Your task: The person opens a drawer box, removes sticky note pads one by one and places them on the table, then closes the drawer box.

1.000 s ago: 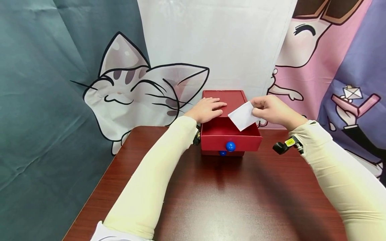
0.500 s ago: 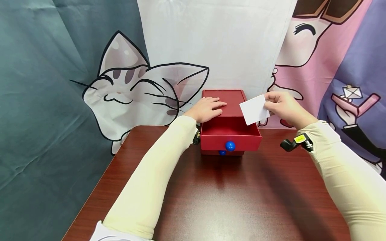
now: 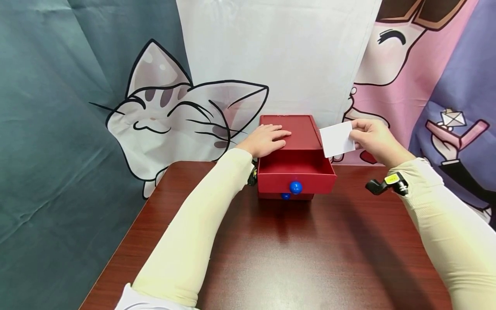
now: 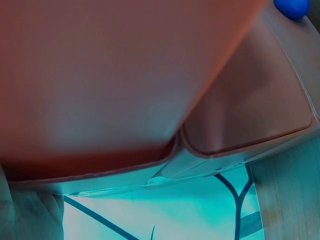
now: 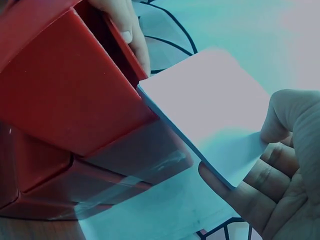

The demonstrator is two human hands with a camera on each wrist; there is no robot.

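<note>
A red drawer box (image 3: 304, 127) stands at the back of the table, its upper drawer (image 3: 269, 184) pulled out by a blue knob's side. My left hand (image 3: 265, 140) rests flat on the box's top near the left edge, fingers spread. To the right, my right hand (image 3: 372, 137) pinches a small white pad of paper (image 3: 337, 140) by its right edge. In the right wrist view the pad (image 5: 205, 100) shows a thin stacked edge, with my thumb on top and fingers beneath. It hangs above the drawer's right side, tilted. The drawer's deepest part is hidden under the box top.
A lower blue knob (image 3: 285, 196) peeks out below the pulled-out drawer. Dark brown wood makes up the table (image 3: 263, 258). Behind it hangs a printed cloth (image 3: 302, 56) with cartoon figures, close to the box's back.
My right hand has carried the white pad of paper rightward, from over the open drawer to beyond its right side. My left hand has stayed on the box.
</note>
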